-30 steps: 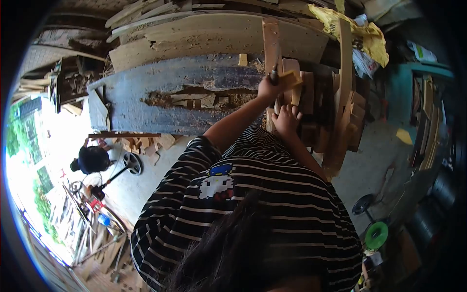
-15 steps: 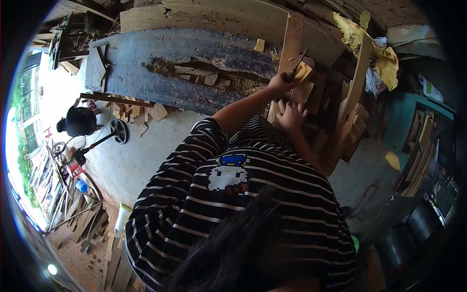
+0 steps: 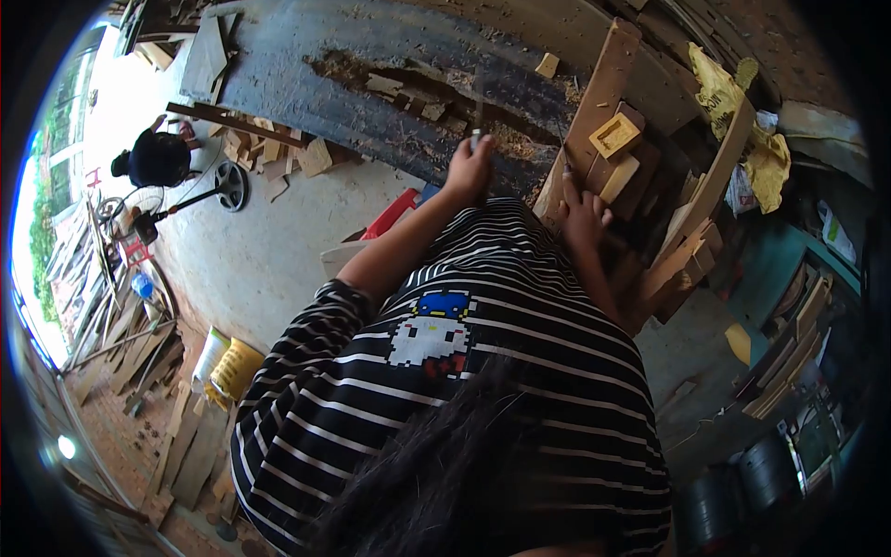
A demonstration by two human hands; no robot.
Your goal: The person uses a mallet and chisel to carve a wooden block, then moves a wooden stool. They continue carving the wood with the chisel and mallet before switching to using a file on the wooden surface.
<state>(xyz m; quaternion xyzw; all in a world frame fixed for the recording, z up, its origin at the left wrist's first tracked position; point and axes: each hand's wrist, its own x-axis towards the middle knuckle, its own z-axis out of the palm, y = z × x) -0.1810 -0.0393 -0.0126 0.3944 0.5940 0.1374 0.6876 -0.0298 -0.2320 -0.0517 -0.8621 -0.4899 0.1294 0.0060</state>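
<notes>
My left hand [image 3: 470,173] is closed around a slim hand tool [image 3: 477,139] with a pale end. Its blurred shaft points up over the dark slab [image 3: 399,116], and its exact kind does not show. My right hand [image 3: 583,221] rests among wood pieces with the fingers apart and the index finger stretched forward. A thin dark shape lies by that fingertip, too small to make out. Just beyond are a yellowish block with a rectangular recess [image 3: 615,137] and a pale wood piece [image 3: 620,178]. A brown board [image 3: 594,102] lies left of the block.
Wood chips and a small block [image 3: 548,65] lie on the slab, which has a long rough hollow. A red plastic object [image 3: 390,215] stands below its edge. Another person [image 3: 158,156] is at the left, near a wheeled tool [image 3: 232,186]. A yellow sack [image 3: 719,93] hangs at the right.
My left hand has moved left with a tool, away from the recessed block, and is now over the slab's near edge. My right hand stays by the wood pieces. The whole view has shifted.
</notes>
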